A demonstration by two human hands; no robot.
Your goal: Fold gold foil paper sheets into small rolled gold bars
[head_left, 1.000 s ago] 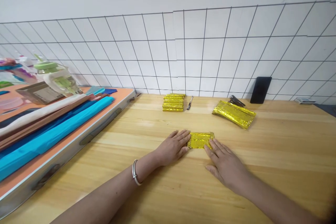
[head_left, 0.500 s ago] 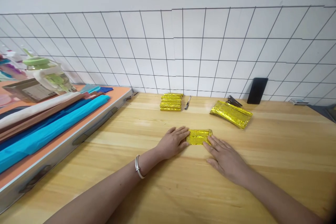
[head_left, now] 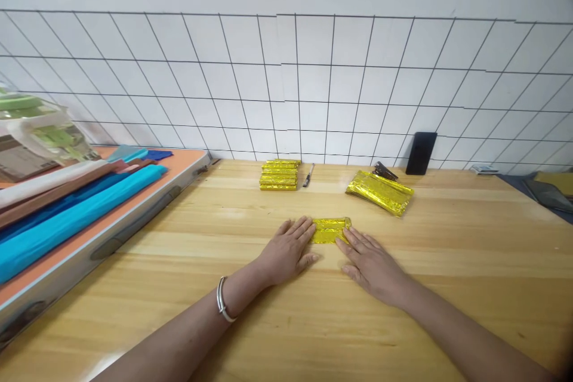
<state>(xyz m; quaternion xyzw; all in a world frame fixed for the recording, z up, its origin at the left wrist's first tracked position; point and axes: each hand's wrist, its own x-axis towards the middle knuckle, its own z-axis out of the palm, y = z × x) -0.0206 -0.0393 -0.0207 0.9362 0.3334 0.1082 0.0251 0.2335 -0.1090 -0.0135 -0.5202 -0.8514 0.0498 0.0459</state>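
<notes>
A small folded sheet of shiny gold foil paper [head_left: 329,231] lies flat on the wooden table [head_left: 295,322]. My left hand [head_left: 289,252] rests with its fingertips on the sheet's left end, fingers stretched out and thumb on the wood. On the right end lie the fingertips of my right hand [head_left: 372,264], its fingers also straight and its thumb apart. Both ends of the foil are partly hidden under the fingers. Beyond the hands sit a stack of folded gold foil pieces [head_left: 279,176] and, farther right, a pile of flat gold foil sheets [head_left: 380,192].
A pen [head_left: 308,175] lies beside the folded stack. Behind the flat pile is a black clip [head_left: 385,171]; a black phone [head_left: 421,153] leans on the tiled wall. At left, a raised orange board [head_left: 190,158] bears rolled coloured paper [head_left: 85,206] and a green-lidded bottle [head_left: 49,125].
The view has shifted a little to the right. My left thumb has moved off the foil's near edge onto the table. Both hands still press on the foil's ends.
</notes>
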